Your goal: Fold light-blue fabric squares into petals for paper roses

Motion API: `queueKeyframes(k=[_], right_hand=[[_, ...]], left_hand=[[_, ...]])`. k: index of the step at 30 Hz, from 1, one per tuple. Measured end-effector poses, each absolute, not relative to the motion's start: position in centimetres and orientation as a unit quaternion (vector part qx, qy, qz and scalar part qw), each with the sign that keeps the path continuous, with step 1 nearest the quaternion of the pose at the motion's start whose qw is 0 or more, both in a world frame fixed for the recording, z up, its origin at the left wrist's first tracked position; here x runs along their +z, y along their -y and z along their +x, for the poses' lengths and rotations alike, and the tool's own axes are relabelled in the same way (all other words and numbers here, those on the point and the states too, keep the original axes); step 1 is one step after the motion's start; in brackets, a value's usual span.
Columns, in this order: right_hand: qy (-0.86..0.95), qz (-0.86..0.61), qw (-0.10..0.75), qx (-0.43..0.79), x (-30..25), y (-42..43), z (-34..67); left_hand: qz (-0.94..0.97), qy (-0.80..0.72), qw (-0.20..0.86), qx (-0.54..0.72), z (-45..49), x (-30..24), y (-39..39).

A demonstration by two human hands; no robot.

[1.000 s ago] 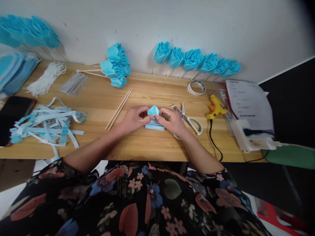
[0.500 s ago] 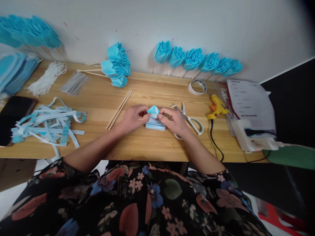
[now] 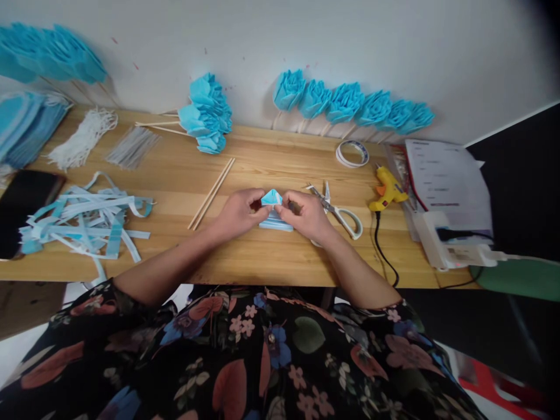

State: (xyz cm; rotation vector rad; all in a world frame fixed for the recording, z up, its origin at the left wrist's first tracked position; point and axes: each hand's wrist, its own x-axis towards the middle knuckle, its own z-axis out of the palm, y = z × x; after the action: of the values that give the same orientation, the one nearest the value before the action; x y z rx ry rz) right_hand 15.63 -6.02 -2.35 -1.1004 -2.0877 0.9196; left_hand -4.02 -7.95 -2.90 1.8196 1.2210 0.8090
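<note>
My left hand [image 3: 238,213] and my right hand [image 3: 306,214] meet at the middle of the wooden table [image 3: 262,256]. Both pinch a small folded blue piece [image 3: 271,198] between fingertips, its point facing away from me. Under it lies a small stack of light blue pieces [image 3: 276,222], partly hidden by my fingers. White-handled scissors [image 3: 339,213] lie just right of my right hand. Two wooden sticks [image 3: 211,193] lie to the left of my left hand.
Blue paper flowers [image 3: 350,104] lean on the wall; more flowers on sticks [image 3: 207,115] lie nearby. A yellow glue gun [image 3: 385,188], tape roll [image 3: 352,153], papers [image 3: 446,181] and a white device [image 3: 450,248] are right. Blue strips [image 3: 83,219], white loops [image 3: 81,140], wires [image 3: 131,147], a dark phone [image 3: 21,204] left.
Both hands stay on the folded blue piece, with only small finger shifts. The view has barely moved.
</note>
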Motion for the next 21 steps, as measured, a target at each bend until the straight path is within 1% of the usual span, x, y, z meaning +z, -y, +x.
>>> queueKeyframes(k=[6, 13, 21], right_hand=[[0.784, -0.420, 0.296, 0.349, -2.08, 5.88, 15.76], [0.779, -0.435, 0.294, 0.342, -2.18, 5.72, 16.12], [0.783, -0.422, 0.278, 0.362, -2.36, 6.02, 15.83]], left_hand=[[0.702, -0.507, 0.394, 0.307, -4.23, -3.30, 7.79], [0.678, -0.458, 0.472, 0.328, -4.40, -2.69, 7.67], [0.699, -0.475, 0.420, 0.329, -4.01, -3.03, 7.84]])
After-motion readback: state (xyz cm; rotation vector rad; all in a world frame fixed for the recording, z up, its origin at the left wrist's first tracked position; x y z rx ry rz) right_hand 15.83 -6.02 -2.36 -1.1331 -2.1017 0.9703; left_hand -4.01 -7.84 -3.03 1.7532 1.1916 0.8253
